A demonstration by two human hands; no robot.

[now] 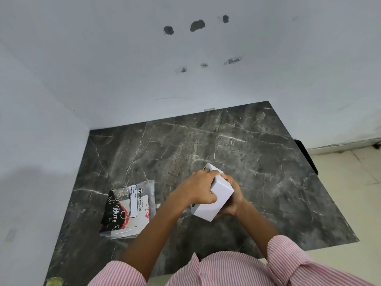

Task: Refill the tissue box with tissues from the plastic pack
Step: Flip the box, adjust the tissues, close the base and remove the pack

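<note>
Gripping the white tissue box [214,200] from both sides over the marble table [237,141], left hand [201,188] and right hand [235,198] curl their fingers round it, while the plastic pack [128,209] lies apart at left, apparently full, so refilling remains

one tissue box [212,195], one plastic pack [127,209], two hands, one marble table [257,153].

head-worn view, facing down, near table [237,145]
</note>
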